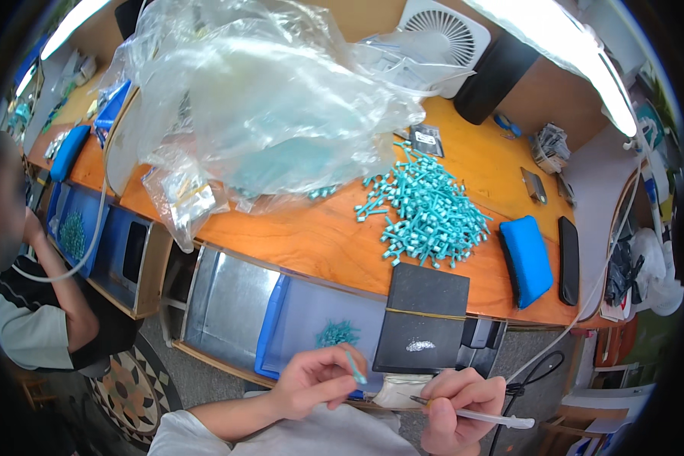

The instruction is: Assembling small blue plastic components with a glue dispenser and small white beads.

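My left hand (315, 381) is closed, with a small teal stick-shaped piece (355, 368) pinched between thumb and fingers. My right hand (462, 404) grips a slim whitish pen-like tool (490, 417) whose thin tip points toward the left hand; the tip and the teal piece are apart. Just beyond the hands lies a black board (414, 308) with a band around it, bearing a little heap of tiny shiny bits (420, 346). Left of the board, a blue tray (277, 334) in the open drawer holds a small pile of similar teal pieces (337, 333).
A big heap of teal pieces (429, 209) covers part of the wooden bench (281, 243). Large clear plastic bags (273, 99) spread over its left. At right are a blue cushion (526, 261) and a black case (568, 261). Another person (30, 304) sits at left.
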The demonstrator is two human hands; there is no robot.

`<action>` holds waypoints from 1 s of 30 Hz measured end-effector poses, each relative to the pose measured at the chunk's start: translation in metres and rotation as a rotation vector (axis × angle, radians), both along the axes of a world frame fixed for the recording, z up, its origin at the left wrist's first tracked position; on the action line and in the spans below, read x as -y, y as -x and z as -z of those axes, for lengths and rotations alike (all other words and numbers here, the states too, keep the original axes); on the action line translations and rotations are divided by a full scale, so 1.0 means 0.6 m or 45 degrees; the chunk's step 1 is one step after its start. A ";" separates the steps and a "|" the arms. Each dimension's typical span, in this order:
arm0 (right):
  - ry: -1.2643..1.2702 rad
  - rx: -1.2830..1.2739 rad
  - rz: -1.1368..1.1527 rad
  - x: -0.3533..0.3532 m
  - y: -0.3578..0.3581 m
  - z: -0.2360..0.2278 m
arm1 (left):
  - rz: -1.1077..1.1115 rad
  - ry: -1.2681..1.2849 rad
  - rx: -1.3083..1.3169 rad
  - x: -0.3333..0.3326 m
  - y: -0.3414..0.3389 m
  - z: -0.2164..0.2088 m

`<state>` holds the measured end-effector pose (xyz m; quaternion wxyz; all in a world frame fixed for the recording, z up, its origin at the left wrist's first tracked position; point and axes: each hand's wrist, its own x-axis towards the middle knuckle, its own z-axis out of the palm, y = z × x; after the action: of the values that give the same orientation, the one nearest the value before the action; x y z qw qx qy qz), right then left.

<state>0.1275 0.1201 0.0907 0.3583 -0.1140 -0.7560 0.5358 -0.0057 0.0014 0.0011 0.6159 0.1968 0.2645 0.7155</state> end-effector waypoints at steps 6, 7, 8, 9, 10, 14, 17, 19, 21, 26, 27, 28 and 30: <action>0.079 -0.076 0.452 -0.002 0.005 0.022 | -0.316 0.335 -0.838 0.020 0.023 0.064; -0.017 -0.072 0.525 -0.007 0.009 0.018 | -0.287 0.440 -1.168 0.018 0.026 0.065; -0.025 -0.085 0.540 -0.018 0.011 0.019 | -0.280 0.424 -1.180 0.015 0.027 0.064; -0.198 -0.084 0.603 -0.038 0.006 0.019 | -0.164 0.509 -1.505 0.009 0.022 0.066; -0.361 -0.088 0.652 -0.056 -0.002 0.019 | -0.058 0.606 -1.837 0.010 0.018 0.066; -0.340 0.119 0.786 -0.109 -0.019 -0.003 | -0.069 0.573 -2.212 0.011 0.006 0.099; -0.441 0.352 0.887 -0.150 0.001 -0.011 | -0.011 0.634 -2.295 0.013 0.010 0.109; -0.722 0.421 0.937 -0.176 0.014 -0.022 | 0.016 0.657 -2.324 0.013 0.011 0.115; -0.972 0.634 0.928 -0.184 0.015 -0.027 | 0.046 0.675 -2.359 0.014 0.012 0.122; -0.976 0.759 0.859 -0.193 0.015 -0.018 | 0.070 0.703 -2.336 0.012 0.010 0.139; -0.969 0.780 0.853 -0.193 0.015 -0.014 | 0.071 0.705 -2.325 0.012 0.010 0.143; -0.967 0.773 0.843 -0.194 0.015 -0.012 | 0.066 0.719 -2.325 0.012 0.012 0.147; -0.896 0.728 0.834 -0.195 0.016 -0.009 | 0.121 0.750 -2.289 0.013 0.015 0.152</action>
<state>0.1177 0.2374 0.0963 0.3033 -0.3572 -0.8814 0.0597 -0.0147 -0.0061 -0.0899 0.2348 0.5215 0.8015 0.1744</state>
